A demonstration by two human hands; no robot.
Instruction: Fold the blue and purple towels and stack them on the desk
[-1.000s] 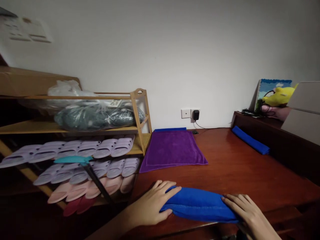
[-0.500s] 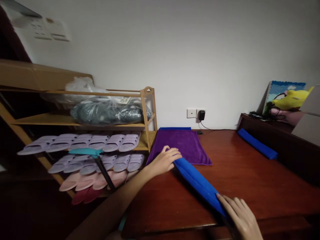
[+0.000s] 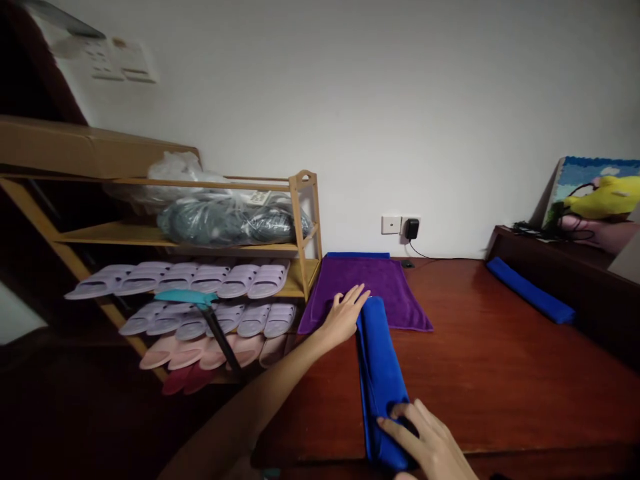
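Note:
A long folded blue cloth (image 3: 383, 373) lies on the reddish-brown wooden table (image 3: 480, 373), running from the front edge toward a purple cloth (image 3: 373, 283). My left hand (image 3: 345, 315) rests at its far end with fingers spread, touching its left side. Over the near end is my right hand (image 3: 425, 437), fingers apart and bent, fingertips on the cloth. The purple cloth lies flat near the wall, with a strip of blue showing behind it. Another folded blue cloth (image 3: 530, 291) lies along the table's right side.
To the left stands a wooden rack (image 3: 305, 233) with rows of slippers (image 3: 267, 279) and a plastic-wrapped bundle (image 3: 230, 220). A turquoise-topped black pole (image 3: 220, 337) stands before it. A black plug (image 3: 411, 229) is in the wall; a yellow plush toy (image 3: 605, 198) sits at right.
The folded blue cloth has turned from a diagonal to nearly straight away from me and now lies on the table. My right hand has moved left, onto its near end. The view has shifted slightly.

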